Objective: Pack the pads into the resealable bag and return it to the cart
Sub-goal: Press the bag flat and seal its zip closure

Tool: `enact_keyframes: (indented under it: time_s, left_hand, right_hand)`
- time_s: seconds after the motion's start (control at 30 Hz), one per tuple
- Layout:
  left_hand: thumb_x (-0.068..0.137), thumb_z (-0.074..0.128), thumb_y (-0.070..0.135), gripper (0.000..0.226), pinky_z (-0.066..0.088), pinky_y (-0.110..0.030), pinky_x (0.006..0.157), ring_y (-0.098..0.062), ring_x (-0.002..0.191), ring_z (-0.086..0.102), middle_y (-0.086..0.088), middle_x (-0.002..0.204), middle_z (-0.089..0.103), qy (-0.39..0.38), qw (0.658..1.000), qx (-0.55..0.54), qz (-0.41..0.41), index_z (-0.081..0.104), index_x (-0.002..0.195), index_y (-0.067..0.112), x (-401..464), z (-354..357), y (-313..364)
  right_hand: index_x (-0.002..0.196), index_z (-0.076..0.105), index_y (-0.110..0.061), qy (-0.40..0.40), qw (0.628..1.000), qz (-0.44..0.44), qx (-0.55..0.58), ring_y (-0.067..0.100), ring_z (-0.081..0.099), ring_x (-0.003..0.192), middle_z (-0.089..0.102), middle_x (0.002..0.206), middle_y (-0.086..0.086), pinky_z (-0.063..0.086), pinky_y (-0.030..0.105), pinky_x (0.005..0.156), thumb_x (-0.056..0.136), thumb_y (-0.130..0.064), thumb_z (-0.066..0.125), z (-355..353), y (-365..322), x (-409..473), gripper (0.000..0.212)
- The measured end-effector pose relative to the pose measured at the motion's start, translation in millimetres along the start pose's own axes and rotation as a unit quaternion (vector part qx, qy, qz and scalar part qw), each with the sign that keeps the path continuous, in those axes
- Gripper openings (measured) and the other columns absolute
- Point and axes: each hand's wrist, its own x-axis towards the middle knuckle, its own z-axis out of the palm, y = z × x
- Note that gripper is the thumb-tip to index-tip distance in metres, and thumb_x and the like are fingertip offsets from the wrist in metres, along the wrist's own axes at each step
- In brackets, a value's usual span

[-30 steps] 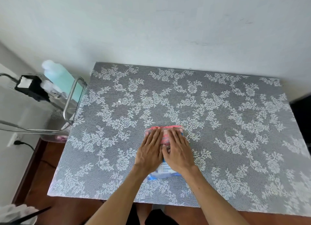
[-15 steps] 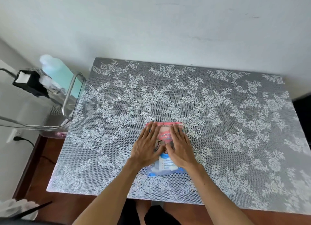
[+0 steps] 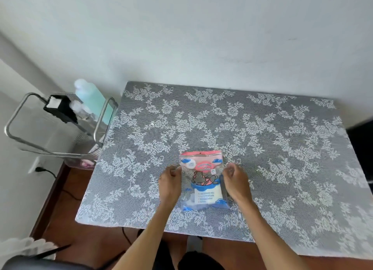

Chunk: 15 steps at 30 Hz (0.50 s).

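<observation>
Head view: bag between two hands

Cart (image 3: 60,126), metal, left of table. Left hand (image 3: 169,184), fingers curled, pinching resealable bag (image 3: 202,181) at its left edge. Bag flat on table (image 3: 282,148), lace-patterned cover. Right hand (image 3: 237,182), curled, pinching right edge. Pale wall behind.

Both forearms are bare to the frame's edge, and each grip (image 3: 170,181) (image 3: 235,179) is ungloved.

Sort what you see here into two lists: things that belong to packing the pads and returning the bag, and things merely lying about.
Belongs to the job:
resealable bag, flat on the table
left hand and right hand, at its sides
cart, beside the table

Just lying about:
lace tablecloth
teal bottle and black box on the cart
wall socket
</observation>
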Motion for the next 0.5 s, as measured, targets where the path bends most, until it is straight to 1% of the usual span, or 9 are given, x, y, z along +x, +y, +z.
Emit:
enact_keyframes:
  time_s: [0.07, 0.13, 0.2, 0.27, 0.3, 0.33, 0.4, 0.47, 0.5]
  left_hand:
    - [0.097, 0.055, 0.031, 0.034, 0.052, -0.028, 0.050, -0.014, 0.053, 0.057, -0.002, 0.083, 0.068, -0.045, 0.999, 0.015, -0.022, 0.056, 0.122, 0.009, 0, -3, 2]
    - [0.096, 0.056, 0.030, 0.030, 0.060, -0.034, 0.059, -0.021, 0.064, 0.068, -0.006, 0.085, 0.070, -0.079, 0.995, 0.026, -0.045, 0.057, 0.120, 0.012, -3, -5, 4]
    - [0.095, 0.058, 0.023, 0.019, 0.062, -0.042, 0.072, -0.024, 0.073, 0.071, -0.008, 0.087, 0.071, -0.105, 0.990, -0.008, -0.090, 0.059, 0.112, 0.015, -4, -5, 6]
    - [0.096, 0.056, 0.016, 0.008, 0.061, -0.037, 0.072, -0.020, 0.071, 0.067, -0.007, 0.087, 0.071, -0.122, 0.982, -0.071, -0.125, 0.061, 0.102, 0.014, -7, -7, 9]
    - [0.096, 0.054, 0.012, 0.010, 0.059, -0.034, 0.071, -0.018, 0.069, 0.064, -0.008, 0.086, 0.070, -0.124, 0.981, -0.088, -0.122, 0.064, 0.095, 0.012, -9, -9, 11]
    - [0.097, 0.052, 0.010, 0.018, 0.057, -0.033, 0.070, -0.018, 0.067, 0.061, -0.008, 0.083, 0.069, -0.124, 0.982, -0.091, -0.110, 0.067, 0.088, 0.011, -9, -10, 13]
    - [0.100, 0.047, 0.011, 0.023, 0.051, -0.034, 0.069, -0.020, 0.068, 0.057, -0.011, 0.081, 0.067, -0.118, 0.985, -0.093, -0.087, 0.068, 0.091, 0.007, -8, -16, 16]
    - [0.101, 0.044, 0.014, 0.022, 0.054, -0.030, 0.071, -0.022, 0.076, 0.061, -0.015, 0.091, 0.067, -0.112, 0.984, -0.116, -0.069, 0.063, 0.100, 0.002, -5, -27, 23]
    - [0.101, 0.043, 0.014, 0.021, 0.057, -0.028, 0.070, -0.022, 0.081, 0.065, -0.015, 0.097, 0.068, -0.110, 0.983, -0.137, -0.062, 0.060, 0.102, 0.003, -2, -33, 28]
  right_hand:
    - [0.116, 0.053, -0.013, -0.030, 0.998, -0.009, -0.053, 0.009, 0.054, 0.052, 0.064, 0.082, 0.000, 0.038, 0.020, 0.040, 0.101, -0.041, 0.040, -2, -6, -4, 0.035]
    - [0.118, 0.050, -0.015, -0.051, 0.997, -0.001, -0.050, 0.008, 0.048, 0.045, 0.062, 0.073, -0.002, 0.031, 0.017, 0.036, 0.101, -0.043, 0.041, -2, -10, -10, 0.034]
    - [0.118, 0.050, -0.013, -0.065, 0.998, 0.021, -0.003, 0.011, 0.049, 0.046, 0.060, 0.072, -0.001, 0.035, 0.018, 0.038, 0.101, -0.036, 0.046, 3, -12, -13, 0.029]
    - [0.117, 0.052, -0.008, -0.069, 0.995, 0.038, 0.053, 0.015, 0.053, 0.050, 0.063, 0.076, 0.003, 0.040, 0.019, 0.039, 0.099, -0.027, 0.051, 5, -15, -15, 0.026]
    - [0.116, 0.054, -0.006, -0.071, 0.993, 0.047, 0.079, 0.015, 0.055, 0.050, 0.063, 0.076, 0.004, 0.041, 0.018, 0.039, 0.099, -0.025, 0.052, 4, -17, -17, 0.026]
    - [0.113, 0.057, -0.005, -0.077, 0.991, 0.053, 0.100, 0.012, 0.058, 0.048, 0.064, 0.075, 0.005, 0.042, 0.018, 0.039, 0.099, -0.024, 0.052, 3, -19, -18, 0.024]
    - [0.103, 0.062, -0.009, -0.101, 0.985, 0.057, 0.130, 0.010, 0.065, 0.049, 0.069, 0.073, 0.006, 0.052, 0.025, 0.046, 0.099, -0.027, 0.052, -1, -24, -18, 0.021]
    - [0.093, 0.062, -0.017, -0.121, 0.977, 0.047, 0.170, 0.017, 0.071, 0.058, 0.073, 0.078, 0.009, 0.059, 0.036, 0.055, 0.099, -0.029, 0.051, -6, -34, -19, 0.018]
    - [0.092, 0.061, -0.019, -0.125, 0.974, 0.034, 0.185, 0.017, 0.073, 0.060, 0.073, 0.080, 0.009, 0.060, 0.033, 0.053, 0.100, -0.030, 0.050, -9, -42, -19, 0.017]
